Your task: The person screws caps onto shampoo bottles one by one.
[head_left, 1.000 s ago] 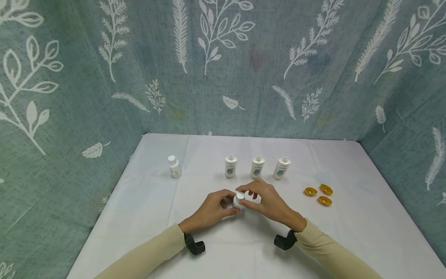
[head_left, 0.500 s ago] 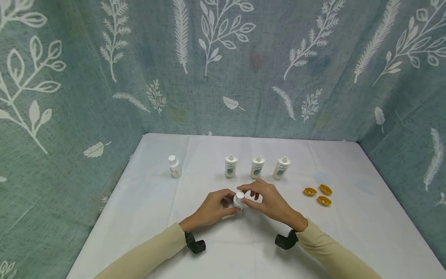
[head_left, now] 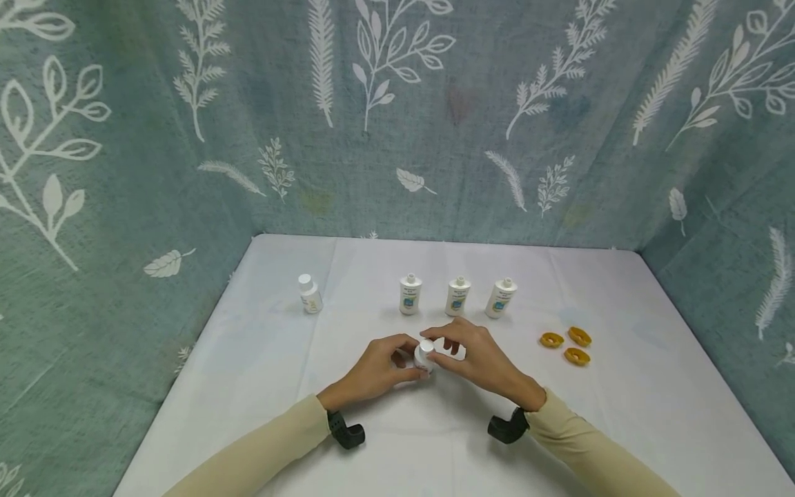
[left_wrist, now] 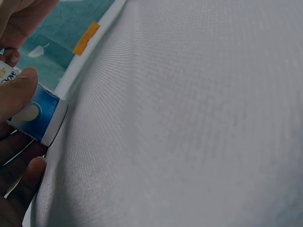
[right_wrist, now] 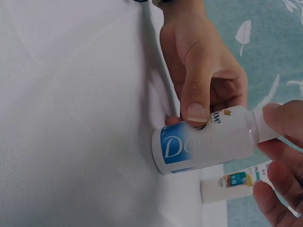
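Note:
A white bottle (right_wrist: 222, 137) with a blue label reading "Dove" stands upright on the white cloth, near the middle of the head view. My left hand (head_left: 377, 369) grips its body from the left, thumb in front and fingers behind. From the right, my right hand (head_left: 473, 355) pinches the white cap (right_wrist: 264, 128) between thumb and fingers. The cap sits on the bottle's neck. Seen from the left wrist, only the lower label and base show beside the left thumb (left_wrist: 21, 92); the right wrist view shows most of the bottle lying across the picture.
Behind the hands stand three white bottles (head_left: 409, 295) with narrow tops. Another white-capped bottle (head_left: 310, 295) stands at the back left. Three orange-yellow rings (head_left: 577, 356) lie to the right. Green leaf-patterned cloth (head_left: 447, 186) hangs along the table's back and sides.

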### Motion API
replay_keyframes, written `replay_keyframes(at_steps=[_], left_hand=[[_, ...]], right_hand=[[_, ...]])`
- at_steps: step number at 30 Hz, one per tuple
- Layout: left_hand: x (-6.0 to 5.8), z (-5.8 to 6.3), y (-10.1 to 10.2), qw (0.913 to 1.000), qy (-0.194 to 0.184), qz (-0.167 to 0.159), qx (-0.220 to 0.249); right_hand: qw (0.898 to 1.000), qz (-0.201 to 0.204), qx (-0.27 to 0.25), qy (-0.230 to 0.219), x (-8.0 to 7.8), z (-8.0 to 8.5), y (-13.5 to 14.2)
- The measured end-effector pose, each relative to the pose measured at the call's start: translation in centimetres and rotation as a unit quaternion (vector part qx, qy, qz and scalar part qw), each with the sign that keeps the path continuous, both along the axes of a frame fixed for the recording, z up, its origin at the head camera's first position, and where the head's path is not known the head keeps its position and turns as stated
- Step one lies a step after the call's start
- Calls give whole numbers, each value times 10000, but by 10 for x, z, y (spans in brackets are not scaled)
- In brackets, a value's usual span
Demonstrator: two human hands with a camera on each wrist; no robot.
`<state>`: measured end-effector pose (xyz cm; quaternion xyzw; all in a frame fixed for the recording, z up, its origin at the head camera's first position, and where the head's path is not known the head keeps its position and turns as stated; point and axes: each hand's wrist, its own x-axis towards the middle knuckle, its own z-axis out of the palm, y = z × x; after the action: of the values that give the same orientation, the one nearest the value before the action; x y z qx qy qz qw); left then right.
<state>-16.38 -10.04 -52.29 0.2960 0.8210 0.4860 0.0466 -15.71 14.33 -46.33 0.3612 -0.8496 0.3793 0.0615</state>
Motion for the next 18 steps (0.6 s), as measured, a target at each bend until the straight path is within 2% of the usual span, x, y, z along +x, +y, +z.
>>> replay_keyframes(at_steps=[5, 13, 18], left_hand=[[0, 2, 0, 10000, 35, -29, -1], [1, 2, 0, 10000, 15, 8, -27], [0, 1, -1, 9999, 110, -9, -83]], right_hand=[[10000, 31, -68, 63, 0, 0, -2], [9994, -257, -112, 191, 1, -2, -7], [9999, 43, -126, 30, 1, -1, -5]])
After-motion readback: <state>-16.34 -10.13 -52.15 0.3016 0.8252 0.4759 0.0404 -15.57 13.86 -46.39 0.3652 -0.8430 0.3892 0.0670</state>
